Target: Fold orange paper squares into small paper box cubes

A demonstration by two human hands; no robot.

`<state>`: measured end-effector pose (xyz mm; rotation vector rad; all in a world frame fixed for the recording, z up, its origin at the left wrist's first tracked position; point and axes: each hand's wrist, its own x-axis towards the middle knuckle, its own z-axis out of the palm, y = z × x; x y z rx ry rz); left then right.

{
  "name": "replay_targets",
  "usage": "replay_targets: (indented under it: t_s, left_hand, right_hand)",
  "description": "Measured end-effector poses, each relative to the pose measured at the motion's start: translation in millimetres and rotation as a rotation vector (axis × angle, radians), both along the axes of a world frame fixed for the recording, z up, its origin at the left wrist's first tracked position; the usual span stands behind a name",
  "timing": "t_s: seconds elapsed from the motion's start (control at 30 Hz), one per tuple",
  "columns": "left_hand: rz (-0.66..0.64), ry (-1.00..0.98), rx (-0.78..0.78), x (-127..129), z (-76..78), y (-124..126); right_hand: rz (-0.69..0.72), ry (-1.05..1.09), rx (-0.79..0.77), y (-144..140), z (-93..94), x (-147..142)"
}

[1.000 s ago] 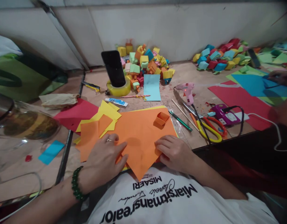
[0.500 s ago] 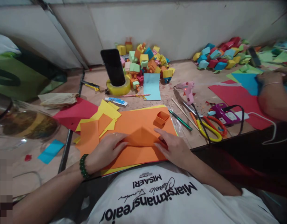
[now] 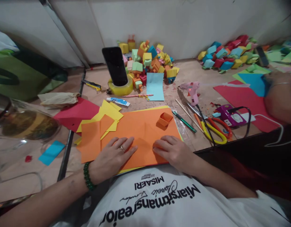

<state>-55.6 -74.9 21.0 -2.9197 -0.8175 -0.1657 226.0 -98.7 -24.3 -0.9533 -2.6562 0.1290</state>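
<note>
**Both hands press the folded orange paper flat**

On the left side, small orange and yellow paper squares (image 3: 98, 124) lie in a loose pile near the work. Half a second ago the orange paper sheet (image 3: 143, 135) stood up as a raised flap between the hands; now it lies flat on the stack, so the fold seems to be made and is being creased. The left hand (image 3: 112, 156), with a ring and a green bead bracelet (image 3: 88, 176), lies palm down, fingers spread and pressed on the sheet. The right hand (image 3: 172, 151) has its fingers curled together, the tips pushing on the sheet's edge; it pinches nothing. Behind it sits a small folded orange paper box (image 3: 164, 119). Further right lie red and yellow scissors (image 3: 215, 130).
</note>
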Motion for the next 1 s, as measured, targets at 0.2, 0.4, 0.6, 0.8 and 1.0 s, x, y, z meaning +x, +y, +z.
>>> replay_targets:
  t_s: [0.2, 0.4, 0.6, 0.8, 1.0]
  left_hand:
    - [0.24, -0.117, -0.232, -34.1, -11.0, -2.2]
    - [0.545, -0.387, -0.57, -9.4, -21.8, 15.1]
    - [0.433, -0.432, -0.427, 13.7, -2.3, 8.0]
    - [0.055, -0.282, 0.134, 21.3, 21.2, -22.7]
    - [0.065, -0.168, 0.103, 27.0, 23.1, -29.8]
  right_hand:
    - [-0.099, 0.104, 0.07, -10.2, 10.5, 28.2]
    - [-0.134, 0.18, 0.19, -5.7, 19.7, 15.1]
    - [-0.2, 0.287, 0.164, -4.7, 23.6, 6.2]
    - [-0.128, 0.469, 0.244, 2.1, 39.2, -11.1]
    - [-0.02, 0.412, 0.192, 6.9, 22.8, -18.4]
